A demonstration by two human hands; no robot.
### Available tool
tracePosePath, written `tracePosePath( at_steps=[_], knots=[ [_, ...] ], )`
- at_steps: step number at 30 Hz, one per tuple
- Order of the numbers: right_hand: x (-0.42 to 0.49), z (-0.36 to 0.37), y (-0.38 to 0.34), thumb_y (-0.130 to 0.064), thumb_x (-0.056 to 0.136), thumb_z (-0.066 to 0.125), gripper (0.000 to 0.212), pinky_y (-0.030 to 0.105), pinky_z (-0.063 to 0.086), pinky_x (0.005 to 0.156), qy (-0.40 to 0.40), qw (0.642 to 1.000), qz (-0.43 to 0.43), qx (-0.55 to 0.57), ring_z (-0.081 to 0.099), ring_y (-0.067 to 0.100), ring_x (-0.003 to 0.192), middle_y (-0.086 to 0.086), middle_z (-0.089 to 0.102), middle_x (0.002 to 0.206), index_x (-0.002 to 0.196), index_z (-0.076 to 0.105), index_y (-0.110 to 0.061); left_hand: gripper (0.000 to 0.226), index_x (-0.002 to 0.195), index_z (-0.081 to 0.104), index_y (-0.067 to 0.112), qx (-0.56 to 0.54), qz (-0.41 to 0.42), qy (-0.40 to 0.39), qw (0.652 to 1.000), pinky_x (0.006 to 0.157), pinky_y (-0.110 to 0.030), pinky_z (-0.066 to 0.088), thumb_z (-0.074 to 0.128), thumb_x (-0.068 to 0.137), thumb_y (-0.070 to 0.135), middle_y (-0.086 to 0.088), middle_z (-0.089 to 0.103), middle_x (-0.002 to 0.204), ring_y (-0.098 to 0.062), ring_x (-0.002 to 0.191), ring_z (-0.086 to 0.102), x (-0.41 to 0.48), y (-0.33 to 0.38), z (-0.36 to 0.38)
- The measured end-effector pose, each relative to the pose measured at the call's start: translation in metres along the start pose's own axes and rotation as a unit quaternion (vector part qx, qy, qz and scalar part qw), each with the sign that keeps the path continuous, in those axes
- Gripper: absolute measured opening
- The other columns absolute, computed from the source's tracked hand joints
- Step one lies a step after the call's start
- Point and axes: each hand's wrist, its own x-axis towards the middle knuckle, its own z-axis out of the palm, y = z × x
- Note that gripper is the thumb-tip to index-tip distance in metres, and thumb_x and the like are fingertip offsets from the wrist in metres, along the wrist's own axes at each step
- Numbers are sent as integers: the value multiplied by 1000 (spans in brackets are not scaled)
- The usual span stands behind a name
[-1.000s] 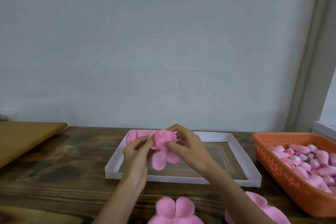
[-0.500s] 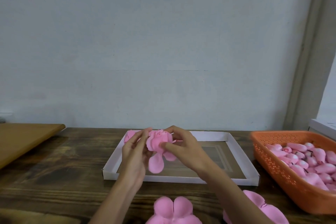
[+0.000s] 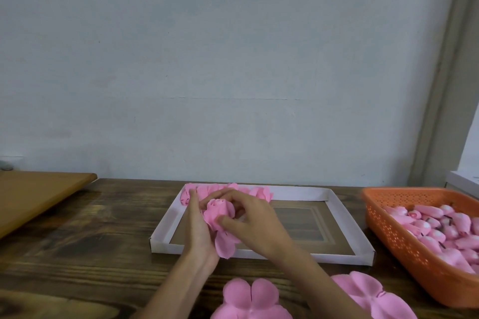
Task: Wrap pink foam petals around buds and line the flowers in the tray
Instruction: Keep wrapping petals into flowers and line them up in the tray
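Drawn closer than a moment earlier, with fewer petals hanging loose, two hands worked a foam flower above the left side of the white tray.

Head view: the right hand curled over the flower, thumb pinching a petal. The left hand lay nearly straight-fingered against its left side, thumb hidden, so its grip could not be told. One loose petal still drooped. Finished flowers lined the tray's far-left corner, and buds filled the orange basket by the table's right edge. The springy foam would likely unroll if the thumb eased off, and setting it down carelessly could jostle the row.
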Motion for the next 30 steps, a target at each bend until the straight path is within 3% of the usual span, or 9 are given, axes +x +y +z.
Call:
tracePosePath(
  at_steps=[3,7,12,14,16,19,22,26,30],
  knots=[
    [-1,2,-1,-23,81,69,29,39,55,83,30,998,-33,-49,67,12,87,-15,76,103,108,74,-32,76,79,85,12,-19,-5,14,1000,64,-36,63,44,98,74,-18,79,95,-29,87,80,-1,0,2],
    [-2,10,1,-41,84,67,41,32,44,95,70,981,-58,-174,45,13,107,-12,58,107,125,67,-47,76,100,81,6,-6,-12,62,998,60,-37,63,48,96,75,-22,78,107,-33,92,79,-4,3,5],
    [-6,13,-3,-51,84,64,43,31,44,81,117,945,-100,-289,39,15,98,-8,39,98,127,65,-49,70,117,73,8,24,-27,105,994,83,-44,59,55,94,71,-20,75,112,-36,105,73,-6,2,7],
    [-7,14,-5,-49,83,68,43,31,46,80,124,949,-102,-272,41,15,100,-7,38,102,125,64,-43,65,109,76,7,33,-28,92,995,86,-45,58,53,96,67,-21,76,111,-35,103,75,-6,2,5],
    [-8,9,-7,-47,86,71,40,28,48,84,107,973,-105,-177,44,11,105,-7,40,109,123,62,-38,63,89,77,7,29,-26,75,996,80,-41,57,49,99,63,-19,76,100,-32,91,76,-5,3,2],
    [-6,-7,-8,-34,87,74,23,28,47,91,13,987,-142,-76,48,11,107,-6,45,109,109,69,-30,62,87,71,7,1,-38,72,997,84,-42,53,45,102,61,-19,71,89,-33,88,69,-4,9,0],
    [-7,-17,-2,-39,78,73,26,33,46,93,-73,966,-186,-162,46,14,109,-3,45,113,102,75,-31,66,70,67,9,-10,-36,110,993,79,-39,51,47,101,63,-16,65,79,-32,75,66,-2,13,0],
    [-9,-8,7,-35,65,84,42,39,42,89,-86,935,-210,-273,38,16,109,0,45,118,106,76,-38,70,60,67,10,-25,-58,119,991,78,-39,50,51,97,67,-13,63,73,-31,69,67,-3,13,0],
    [-7,-5,12,-35,76,81,23,46,46,89,-51,937,-243,-245,45,14,114,-3,52,115,99,80,-36,75,56,69,11,-21,-68,117,991,72,-37,48,49,96,71,-10,59,62,-28,64,59,0,13,-3]
  ],
)
